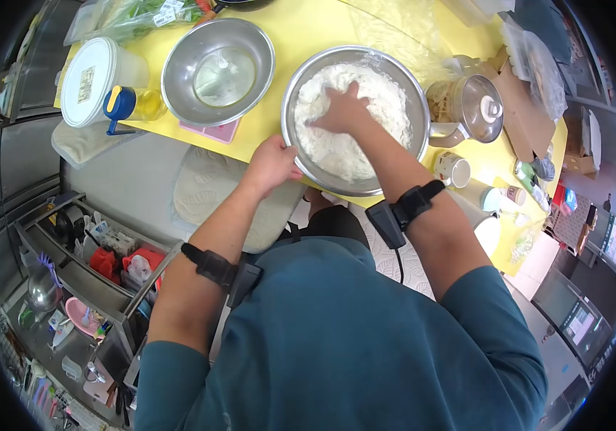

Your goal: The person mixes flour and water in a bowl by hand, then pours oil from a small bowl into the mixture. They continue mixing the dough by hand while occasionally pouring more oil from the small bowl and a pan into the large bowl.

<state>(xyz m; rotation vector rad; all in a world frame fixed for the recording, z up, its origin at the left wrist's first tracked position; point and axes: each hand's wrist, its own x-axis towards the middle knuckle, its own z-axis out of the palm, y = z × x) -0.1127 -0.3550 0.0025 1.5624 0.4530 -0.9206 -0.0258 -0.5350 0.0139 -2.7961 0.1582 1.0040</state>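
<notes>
A large steel bowl holds white flour and stands near the table's front edge. My right hand reaches into it, fingers spread and partly sunk in the flour. At the bowl's left rim is my left hand, its fingers closed on the edge. To the left, a second steel bowl has some clear liquid in its bottom, and it stands partly over a pink scale or tray.
Left on the yellow table are a white-lidded tub and an oil bottle. A glass-lidded pot, a mug and cardboard stand right. An open drawer juts out at lower left.
</notes>
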